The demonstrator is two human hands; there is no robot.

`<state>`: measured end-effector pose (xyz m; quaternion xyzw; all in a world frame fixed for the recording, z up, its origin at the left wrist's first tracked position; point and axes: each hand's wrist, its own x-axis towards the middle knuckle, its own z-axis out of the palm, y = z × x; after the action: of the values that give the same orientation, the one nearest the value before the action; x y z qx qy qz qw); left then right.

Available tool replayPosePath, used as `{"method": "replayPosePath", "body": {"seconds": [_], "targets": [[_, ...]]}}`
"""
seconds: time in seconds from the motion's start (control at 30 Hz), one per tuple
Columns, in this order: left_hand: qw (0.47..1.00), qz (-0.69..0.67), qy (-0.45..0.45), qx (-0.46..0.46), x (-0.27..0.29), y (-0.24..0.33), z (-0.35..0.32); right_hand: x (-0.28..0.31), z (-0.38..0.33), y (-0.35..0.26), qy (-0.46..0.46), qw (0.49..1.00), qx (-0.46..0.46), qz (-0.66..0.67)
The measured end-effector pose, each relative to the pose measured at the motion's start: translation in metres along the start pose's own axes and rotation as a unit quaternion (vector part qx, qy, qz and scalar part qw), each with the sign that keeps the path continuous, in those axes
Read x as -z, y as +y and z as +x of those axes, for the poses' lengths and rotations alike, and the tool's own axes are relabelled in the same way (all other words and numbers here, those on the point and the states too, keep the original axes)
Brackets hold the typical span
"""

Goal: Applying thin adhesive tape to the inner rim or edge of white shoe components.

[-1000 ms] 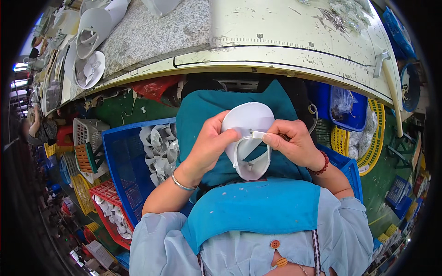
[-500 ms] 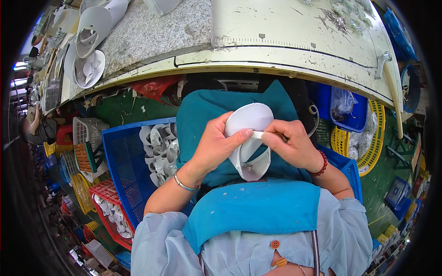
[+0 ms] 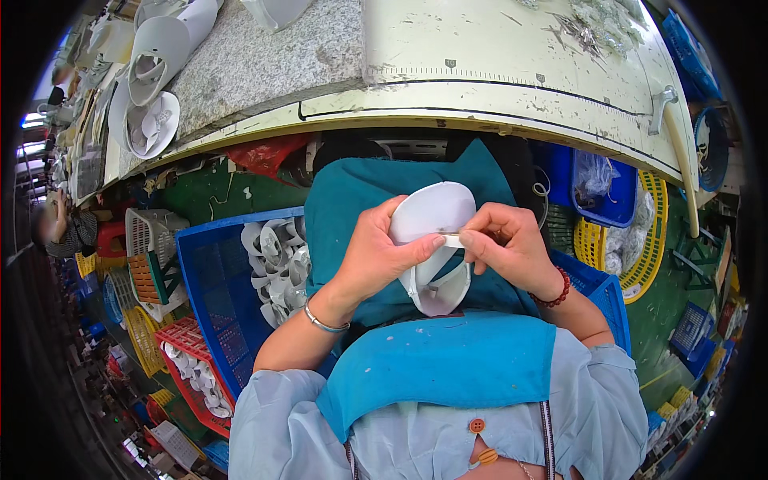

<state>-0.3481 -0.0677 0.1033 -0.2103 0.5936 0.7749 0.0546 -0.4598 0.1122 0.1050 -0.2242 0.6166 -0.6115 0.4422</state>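
Observation:
Over my lap I hold a white shoe upper [image 3: 436,210], a thin curved piece with a rounded oval part at the top and a looped opening at the bottom. My left hand [image 3: 382,250] is closed on its left side, the thumb lying on the band across the middle. My right hand [image 3: 510,246] pinches the right end of that narrow white band [image 3: 452,240] between thumb and fingers. Beneath the piece a teal apron [image 3: 344,200] covers my lap. The fingers behind the upper are hidden.
A worktable [image 3: 496,100] with a printed scale and a granite slab [image 3: 272,72] stands ahead. Similar white pieces [image 3: 156,56] lie at its left. Beside me are a blue crate [image 3: 210,280] and red crate [image 3: 186,332] of white pieces, plus a yellow basket [image 3: 658,240] at right.
My right thumb and fingers have shifted slightly on the band, with the thumb now more extended along it. The upper stays in nearly the same place.

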Motion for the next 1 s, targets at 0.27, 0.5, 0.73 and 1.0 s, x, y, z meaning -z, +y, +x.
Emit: {"method": "replayPosePath", "body": {"seconds": [0.27,0.5,0.73,1.0], "targets": [[1.000,-0.012,-0.023,-0.015,0.003,0.000,0.000,0.013,0.000,0.002,-0.050,0.990,-0.092,0.095],[0.999,-0.013,-0.038,-0.013,0.006,0.000,0.000,0.013,-0.001,-0.003,-0.055,0.982,-0.131,0.127],[0.999,-0.032,-0.018,-0.021,0.005,0.000,-0.002,0.013,-0.008,0.006,0.055,0.989,0.096,-0.098],[0.988,-0.116,0.035,-0.096,-0.008,-0.006,-0.001,0.001,-0.003,0.009,0.109,0.980,0.154,-0.055]]}}
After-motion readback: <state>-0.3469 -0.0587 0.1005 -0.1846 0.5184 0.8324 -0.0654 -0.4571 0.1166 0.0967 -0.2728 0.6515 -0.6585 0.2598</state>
